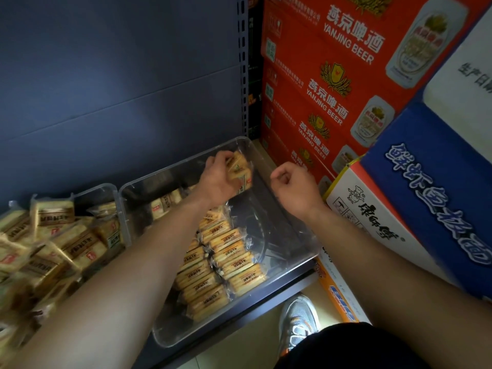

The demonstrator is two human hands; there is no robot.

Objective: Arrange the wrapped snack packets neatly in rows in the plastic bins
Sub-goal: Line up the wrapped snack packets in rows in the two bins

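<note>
Left forearm [127,283]: stretched over the clear plastic bin [290,230].
Left hand [221,179]: fingers curled round cracker packets [241,169] above the bin's far end.
Right hand [294,185]: fingers curled, holding nothing.
Packet rows [218,259]: inside the bin.

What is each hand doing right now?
Left hand: holding snack packets.
Right hand: closed, fingers curled, holding nothing.

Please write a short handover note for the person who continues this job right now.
Left hand grips a few packets over the far end of the right bin. Right hand is curled, holding nothing, beside that bin's right wall. Done: two rows lie at its near end. Left: fill the far part; the left bin holds a messy heap.
</note>
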